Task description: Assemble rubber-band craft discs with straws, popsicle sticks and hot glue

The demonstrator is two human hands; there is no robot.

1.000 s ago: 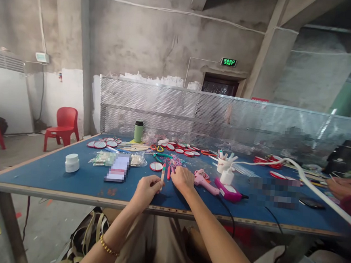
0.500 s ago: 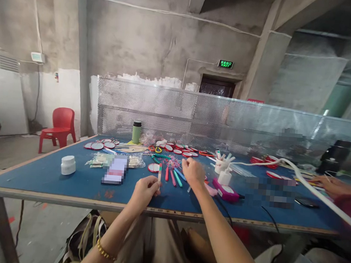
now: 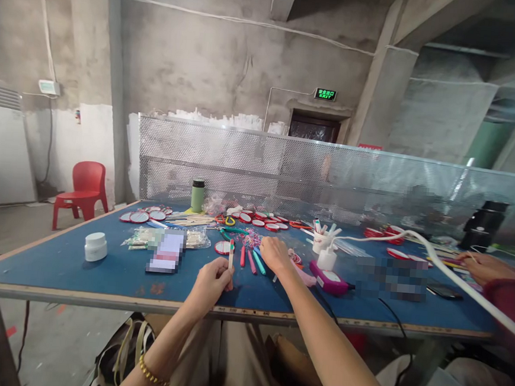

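My left hand (image 3: 211, 280) is closed, holding a thin pale stick (image 3: 231, 257) upright with red and green bands near its top. My right hand (image 3: 274, 255) reaches over the table with its fingers bent down at a heap of small pink and multicoloured bits (image 3: 251, 238). Its fingertips are partly hidden, and whatever they pinch cannot be made out. Just left of that hand lie red, pink and teal pen-like sticks (image 3: 251, 260). A round white disc with a red rim (image 3: 223, 248) rests behind the held stick.
On the blue table (image 3: 117, 280) are a white jar (image 3: 96, 247), a phone (image 3: 166, 251), bagged sticks (image 3: 198, 238), a green bottle (image 3: 198, 196) and pliers (image 3: 227, 233). To the right are a cup of sticks (image 3: 322, 241), a purple device (image 3: 331, 281), a white cable (image 3: 439, 258) and another person's hand (image 3: 487, 267).
My right hand has moved slightly left and lower over the heap of bits. My left hand still holds the stick in about the same place. The whole view has shifted a little.
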